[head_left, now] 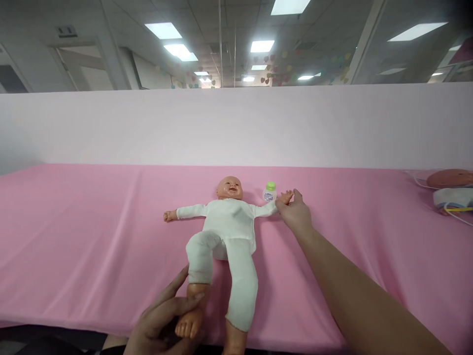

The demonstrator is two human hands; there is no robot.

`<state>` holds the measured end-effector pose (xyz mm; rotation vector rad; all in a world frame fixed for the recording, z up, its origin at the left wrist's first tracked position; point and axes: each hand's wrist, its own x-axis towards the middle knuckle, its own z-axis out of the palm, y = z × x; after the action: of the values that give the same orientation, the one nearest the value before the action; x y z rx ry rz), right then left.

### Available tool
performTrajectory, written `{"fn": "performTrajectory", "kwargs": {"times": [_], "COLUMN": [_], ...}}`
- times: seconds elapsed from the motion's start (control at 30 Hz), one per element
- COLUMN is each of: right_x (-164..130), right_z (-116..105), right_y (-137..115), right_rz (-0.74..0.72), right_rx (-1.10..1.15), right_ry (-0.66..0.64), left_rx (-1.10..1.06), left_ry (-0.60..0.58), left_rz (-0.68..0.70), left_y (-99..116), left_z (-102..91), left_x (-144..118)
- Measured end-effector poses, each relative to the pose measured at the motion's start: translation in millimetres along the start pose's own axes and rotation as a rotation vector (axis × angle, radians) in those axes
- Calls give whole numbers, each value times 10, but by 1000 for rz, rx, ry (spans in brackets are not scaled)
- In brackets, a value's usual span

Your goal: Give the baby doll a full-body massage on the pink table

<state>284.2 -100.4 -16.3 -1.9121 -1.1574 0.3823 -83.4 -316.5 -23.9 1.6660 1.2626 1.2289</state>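
Note:
A baby doll [231,219] in a white top and trousers lies on its back, head away from me, arms spread and feet at the near edge. My left hand [160,315] is closed round the doll's lower leg and foot at the left, thumb across the ankle. My right hand [295,212] holds the doll's other arm at the wrist, with the thumb and fingers around the little hand. Close beside that wrist stands a small clear bottle [269,193] with a green cap and a printed label.
A pink sheet [92,236] covers the table, creased in places. Along its back runs a low white wall [236,125]. At the far right edge lie another doll part [449,178], a folded pale cloth [453,197] and thin white tubing or cords.

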Motion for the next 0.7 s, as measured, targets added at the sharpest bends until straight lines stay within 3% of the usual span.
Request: {"fn": "performTrajectory", "kwargs": {"times": [0.13,0.23,0.37,0.5,0.6,0.7], "right_x": [-198,-418,-646,-745,-761,-754], "right_z": [-34,5,163,323,368,373], "right_y": [-206,-370,-452,-437,-433,-429], "right_rz": [-183,-400,-662,-926,-1027,-1038], "right_rx": [115,137,14,-157,-253,-254], "right_ry": [88,71,-30,-74,-110,-143], "left_rx": [-38,-51,-117,-142,-179,-229], "left_ry": [24,67,95,38,-3,-45], "left_rz": [22,30,99,80,37,-29], "left_y": [67,99,166,261,300,301], "left_z": [31,108,232,297,314,300], "left_x": [201,398,647,794,841,875]}}
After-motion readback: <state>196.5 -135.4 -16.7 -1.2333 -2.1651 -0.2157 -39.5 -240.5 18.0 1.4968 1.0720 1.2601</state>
